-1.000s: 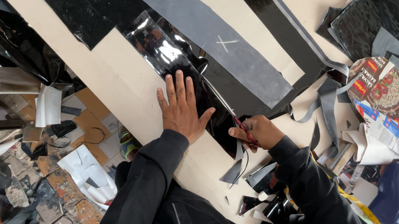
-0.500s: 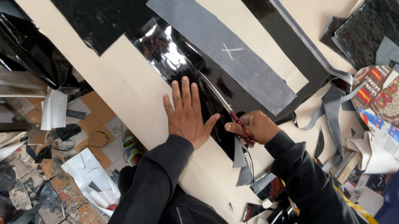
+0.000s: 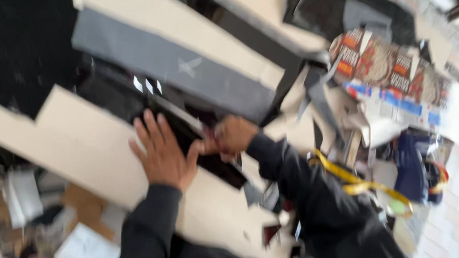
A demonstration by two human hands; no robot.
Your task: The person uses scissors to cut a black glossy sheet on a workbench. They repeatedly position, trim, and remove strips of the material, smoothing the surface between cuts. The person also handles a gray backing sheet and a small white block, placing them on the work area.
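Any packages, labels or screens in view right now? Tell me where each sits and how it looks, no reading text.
Printed packaging: right of the right hand, past the grey strip; flattened, crumpled sheet with red, brown and cream round patterns.
Printed sheet: just below that packaging; white with blue and red blocks, blurred.
No screens or signs are visible.

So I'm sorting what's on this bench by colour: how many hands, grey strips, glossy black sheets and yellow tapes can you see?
Hands: 2, the left hand flat on the black sheet, the right hand closed beside it
Grey strip: 1
Glossy black sheet: 1
Yellow tape: 1
Total: 5
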